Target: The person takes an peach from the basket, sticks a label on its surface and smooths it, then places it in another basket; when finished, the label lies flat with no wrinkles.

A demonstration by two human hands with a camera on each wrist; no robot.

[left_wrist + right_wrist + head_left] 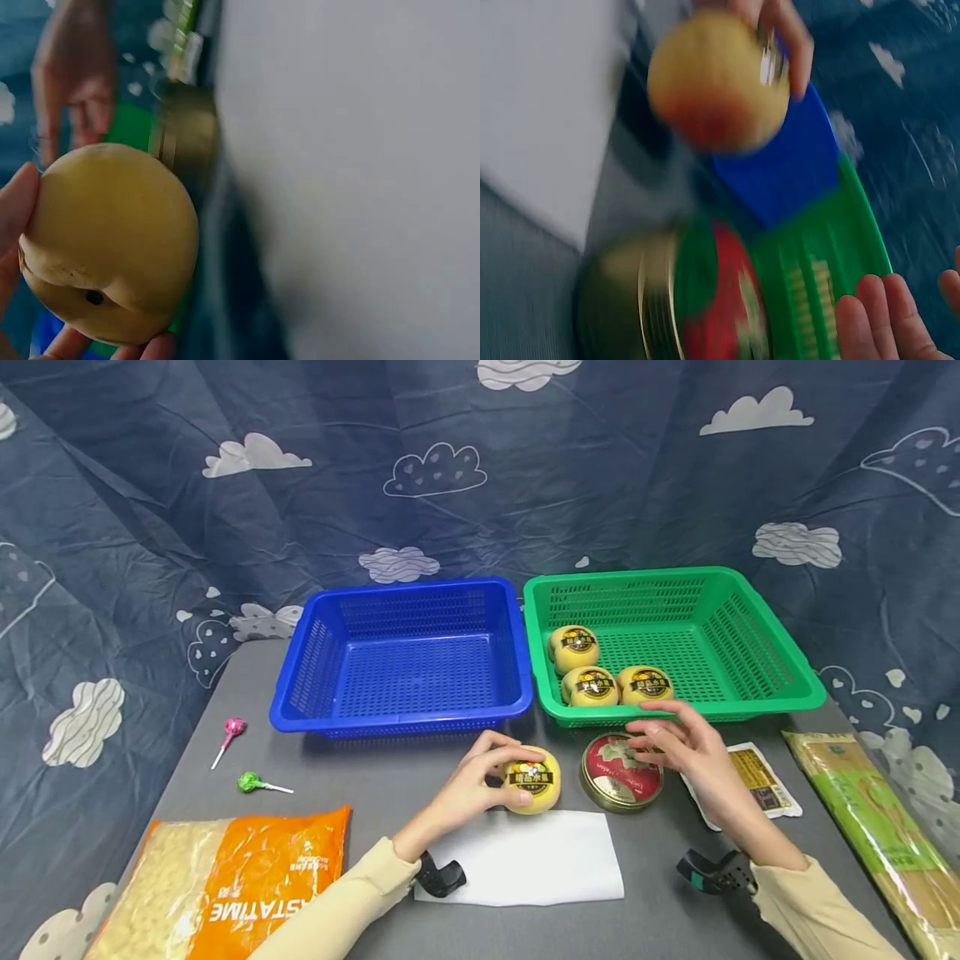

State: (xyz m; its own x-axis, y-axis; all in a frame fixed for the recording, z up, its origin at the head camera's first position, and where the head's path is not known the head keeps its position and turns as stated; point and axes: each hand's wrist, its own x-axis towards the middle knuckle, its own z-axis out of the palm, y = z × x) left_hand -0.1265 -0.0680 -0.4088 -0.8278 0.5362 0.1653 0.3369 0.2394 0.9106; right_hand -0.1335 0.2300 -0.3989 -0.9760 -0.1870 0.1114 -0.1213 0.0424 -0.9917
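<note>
My left hand (474, 781) grips a yellow peach (538, 792) with a black label on top, fingers on the far side and thumb on the near side. In the left wrist view, the stem hollow and crease of the peach (120, 232) face the camera. To its right stands a round gold tin (621, 768) with a red lid. My right hand (697, 756) holds nothing; its loosely bent fingers hover over the tin's right side, close to the front rim of the green basket (720, 708). Three labelled peaches (573, 649) lie in the left part of that basket.
A blue basket (405, 720) stands left of the green one. A white sheet (532, 868) lies in front. Pink (235, 727) and green lollipops (249, 782) and an orange pasta bag (277, 877) are leftward; a small flat packet (757, 781) and a long green-tan packet (877, 818) are rightward.
</note>
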